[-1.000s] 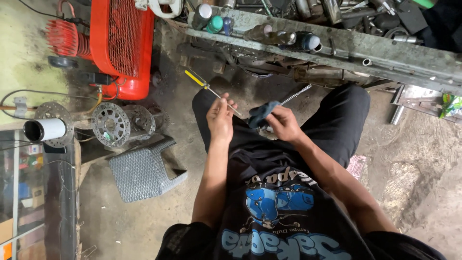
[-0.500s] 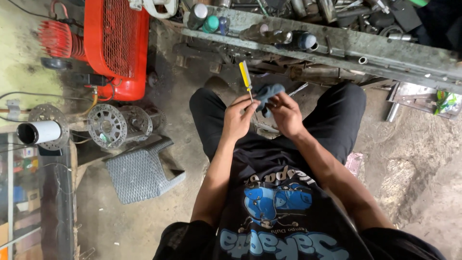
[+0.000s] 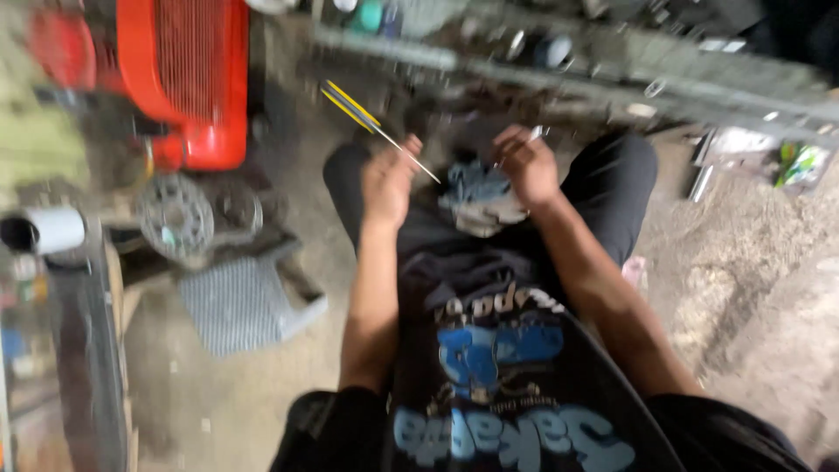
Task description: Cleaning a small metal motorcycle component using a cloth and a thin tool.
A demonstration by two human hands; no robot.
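My left hand [image 3: 386,179] is shut on a screwdriver [image 3: 358,112] with a yellow and black handle. The handle points up and to the left, and the shaft runs down past my fingers. My right hand [image 3: 526,164] is closed around a thin, light metal piece [image 3: 535,134] whose tip shows above the fingers. Between the hands, a blue-grey bundle [image 3: 479,197] lies on my lap against black trousers. Neither hand touches it. The whole frame is blurred by motion.
A red machine [image 3: 179,74] stands at the upper left, with a round metal part [image 3: 175,214] and a grey ribbed block [image 3: 236,301] below it. A cluttered metal rail [image 3: 612,79] runs across the top. A white tube [image 3: 44,229] sits at the left. Dirt floor lies to the right.
My hands have moved apart. The screwdriver has swung from upright to leaning up and left. My right hand has come off the blue-grey bundle, which now rests on my lap.
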